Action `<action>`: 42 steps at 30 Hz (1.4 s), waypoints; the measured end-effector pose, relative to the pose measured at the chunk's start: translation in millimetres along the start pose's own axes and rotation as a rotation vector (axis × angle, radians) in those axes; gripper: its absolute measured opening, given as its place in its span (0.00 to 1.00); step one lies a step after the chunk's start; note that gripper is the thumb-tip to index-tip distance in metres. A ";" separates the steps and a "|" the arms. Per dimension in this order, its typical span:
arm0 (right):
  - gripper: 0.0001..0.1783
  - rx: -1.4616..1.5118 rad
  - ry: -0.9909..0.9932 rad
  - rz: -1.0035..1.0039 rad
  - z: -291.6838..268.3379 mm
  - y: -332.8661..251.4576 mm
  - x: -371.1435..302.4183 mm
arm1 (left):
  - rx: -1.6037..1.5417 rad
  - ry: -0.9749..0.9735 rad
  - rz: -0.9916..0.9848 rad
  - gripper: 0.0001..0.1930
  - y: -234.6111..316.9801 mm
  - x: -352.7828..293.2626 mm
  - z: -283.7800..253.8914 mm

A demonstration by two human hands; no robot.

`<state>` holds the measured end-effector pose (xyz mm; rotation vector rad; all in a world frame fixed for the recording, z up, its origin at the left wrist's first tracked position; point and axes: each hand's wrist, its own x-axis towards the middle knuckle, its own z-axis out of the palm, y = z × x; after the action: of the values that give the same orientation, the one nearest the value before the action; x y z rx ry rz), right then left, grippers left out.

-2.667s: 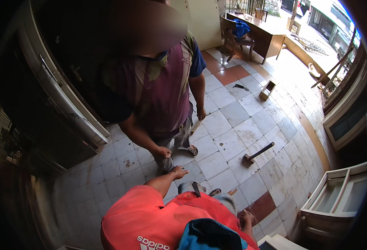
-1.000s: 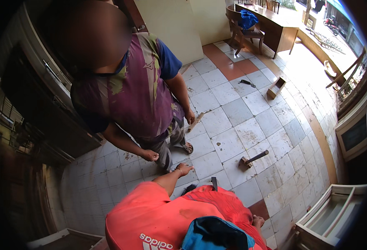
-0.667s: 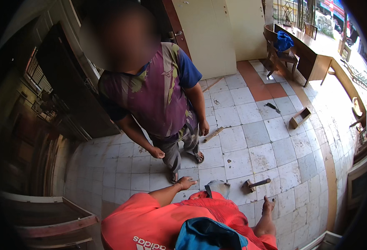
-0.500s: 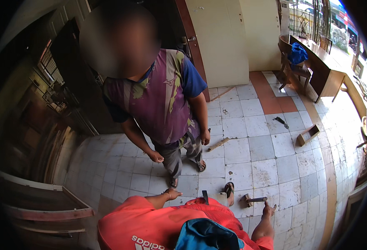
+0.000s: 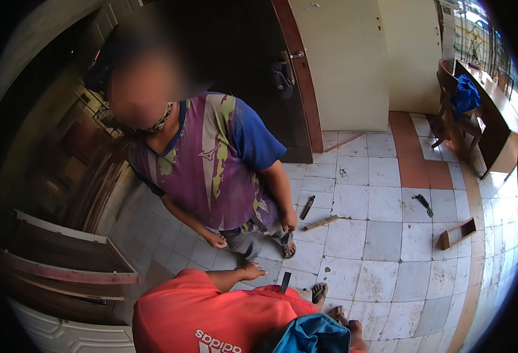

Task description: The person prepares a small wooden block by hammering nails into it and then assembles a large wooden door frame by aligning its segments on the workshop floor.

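Note:
My left hand (image 5: 252, 270) reaches forward past my red shirt, a band at the wrist. Its fingers are stretched out and nothing lies in them. Low in front of my body, my right hand (image 5: 356, 327) is bent close in, with fingers that look curled. The brown head of a hammer (image 5: 338, 314) shows beside it; the handle is mostly hidden by the hand. A flat black piece (image 5: 285, 282) stands up at my waist. Teal cloth (image 5: 312, 335) covers part of my front and arm.
A person in a purple and blue shirt (image 5: 212, 165) stands ahead, arms low. On the tiles lie a wood strip (image 5: 321, 223), a dark tool (image 5: 308, 207), a black-handled tool (image 5: 425, 205) and an open wooden box (image 5: 459, 234). Framed panels (image 5: 71, 270) lean left; a chair (image 5: 447, 120) stands right.
My view has swung left. My right hand has drawn in toward my body and the hammer has come with it. The person ahead has turned, and a dark floor tool shows beside them.

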<state>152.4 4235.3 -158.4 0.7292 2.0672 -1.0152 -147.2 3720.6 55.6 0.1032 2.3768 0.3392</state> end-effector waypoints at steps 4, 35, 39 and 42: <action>0.17 0.034 0.240 -0.230 -62.6 0.6 -7.3 | -0.081 0.019 -0.039 0.35 31.1 -8.0 0.7; 0.12 0.672 -0.052 0.372 -554.9 -120.2 420.2 | -0.834 0.217 -1.057 0.39 407.5 -151.8 193.0; 0.12 0.683 0.142 0.196 -563.7 -137.4 430.4 | -0.848 0.334 -1.073 0.28 447.7 -154.1 222.4; 0.18 0.822 0.350 0.283 -571.6 -166.4 418.1 | -0.237 0.438 -0.641 0.18 462.6 -162.5 274.6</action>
<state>-413.2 4692.7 -166.2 1.6558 1.6903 -1.6658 148.4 4196.9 94.2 -0.9053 2.6031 0.3480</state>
